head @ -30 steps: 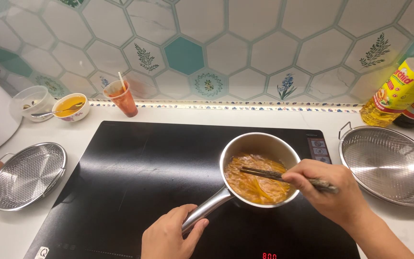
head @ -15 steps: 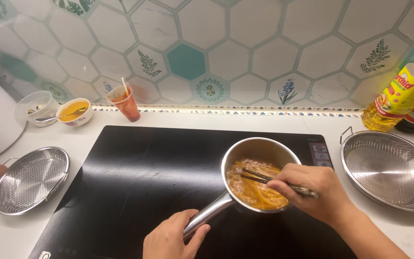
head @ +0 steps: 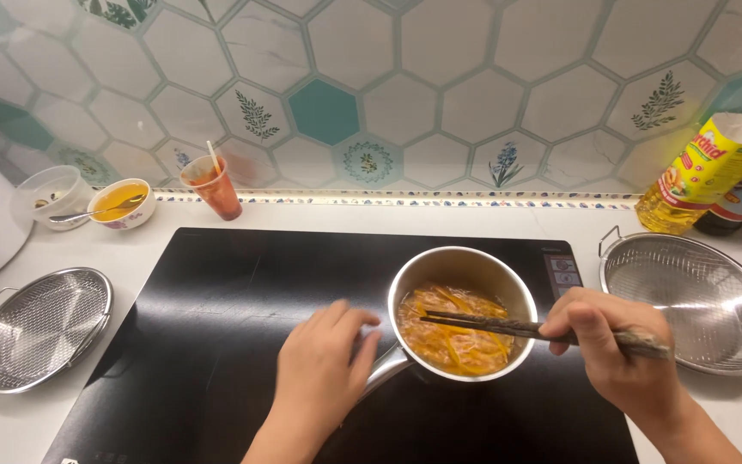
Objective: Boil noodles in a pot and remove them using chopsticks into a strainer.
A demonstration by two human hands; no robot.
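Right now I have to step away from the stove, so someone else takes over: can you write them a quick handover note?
Left hand: open, over the pan handle, not gripping it.
Right hand: holds dark chopsticks, tips over the food.
Saucepan sits on the black cooktop, holding orange strips in brownish liquid.
Steel strainer bowls stand at either side; oil bottle at back right.
Done: food is in the pan.
Left: it has not been taken out; both strainers hold nothing.
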